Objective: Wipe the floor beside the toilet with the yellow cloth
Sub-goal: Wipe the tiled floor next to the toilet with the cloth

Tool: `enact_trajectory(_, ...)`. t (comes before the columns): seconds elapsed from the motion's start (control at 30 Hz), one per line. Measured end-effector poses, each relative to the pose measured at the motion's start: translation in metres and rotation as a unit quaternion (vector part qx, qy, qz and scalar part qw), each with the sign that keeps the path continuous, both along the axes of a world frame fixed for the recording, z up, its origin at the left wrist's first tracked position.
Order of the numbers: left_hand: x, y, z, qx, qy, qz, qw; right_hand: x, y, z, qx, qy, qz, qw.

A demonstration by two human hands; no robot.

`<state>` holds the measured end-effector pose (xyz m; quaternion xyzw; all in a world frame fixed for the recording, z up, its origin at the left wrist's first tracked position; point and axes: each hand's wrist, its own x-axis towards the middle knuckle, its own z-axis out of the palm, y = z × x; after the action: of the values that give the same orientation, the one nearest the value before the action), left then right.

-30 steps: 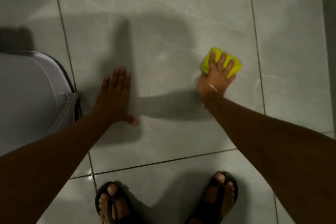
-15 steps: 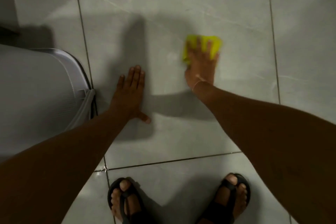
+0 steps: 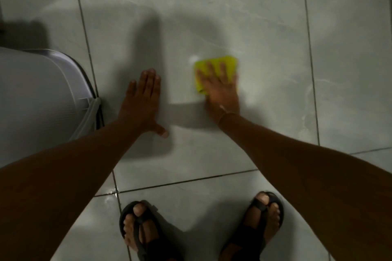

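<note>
The yellow cloth lies flat on the grey tiled floor, folded into a small square. My right hand presses down on it, fingers spread over its top, covering its near half. My left hand rests flat on the tile to the left, palm down, fingers together and thumb out, holding nothing. The white toilet fills the left edge, a hand's width from my left hand.
Dark grout lines cross the floor in front of my feet. My two feet in dark sandals stand at the bottom. A thin cord or hose runs down the toilet's side.
My right hand slid the cloth leftward across the tile, nearer my left hand, then slightly back toward me. My left hand stayed planted on the floor.
</note>
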<state>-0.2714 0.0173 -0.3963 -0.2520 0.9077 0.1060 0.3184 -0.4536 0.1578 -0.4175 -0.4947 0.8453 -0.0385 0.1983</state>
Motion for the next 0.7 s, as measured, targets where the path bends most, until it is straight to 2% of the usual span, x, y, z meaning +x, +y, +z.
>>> enact_trajectory(0.07,-0.002,0.000,0.002,-0.003,0.004,0.002,1.000,0.029,0.049,0.002,-0.018,0.025,0.191,0.981)
enact_trajectory(0.13,-0.002,0.001,0.002,0.005,-0.003,0.008,1.000,0.035,0.121,0.014,0.003,0.003,0.277,0.961)
enact_trajectory(0.17,-0.003,0.000,0.002,0.009,-0.006,0.012,1.000,0.023,0.148,0.021,0.016,-0.012,0.258,0.966)
enact_trajectory(0.23,-0.003,0.000,0.002,0.011,-0.013,0.013,1.000,-0.012,0.165,0.023,0.064,-0.016,0.130,0.989)
enact_trajectory(0.27,-0.002,0.000,0.002,0.009,-0.013,0.011,1.000,-0.027,0.153,0.021,0.093,-0.021,0.039,0.995)
enact_trajectory(0.33,-0.002,0.001,0.000,0.003,-0.010,0.004,1.000,-0.049,0.108,0.013,0.083,0.011,-0.120,0.989)
enact_trajectory(0.4,-0.001,0.001,-0.002,-0.004,-0.005,0.004,1.000,-0.051,0.055,0.008,0.059,0.024,-0.176,0.982)
enact_trajectory(0.47,-0.002,0.001,-0.002,-0.004,-0.004,0.003,1.000,-0.033,0.026,0.001,0.049,0.019,-0.095,0.994)
enact_trajectory(0.53,-0.002,0.001,0.000,-0.003,-0.002,0.003,1.000,0.007,0.033,-0.005,0.014,0.045,0.092,0.995)
enact_trajectory(0.6,-0.002,0.002,-0.001,-0.002,0.003,0.006,1.000,0.041,0.076,-0.002,-0.012,0.066,0.243,0.968)
enact_trajectory(0.7,-0.003,0.002,0.000,0.002,0.002,0.008,1.000,0.035,0.157,-0.002,-0.022,0.088,0.338,0.937)
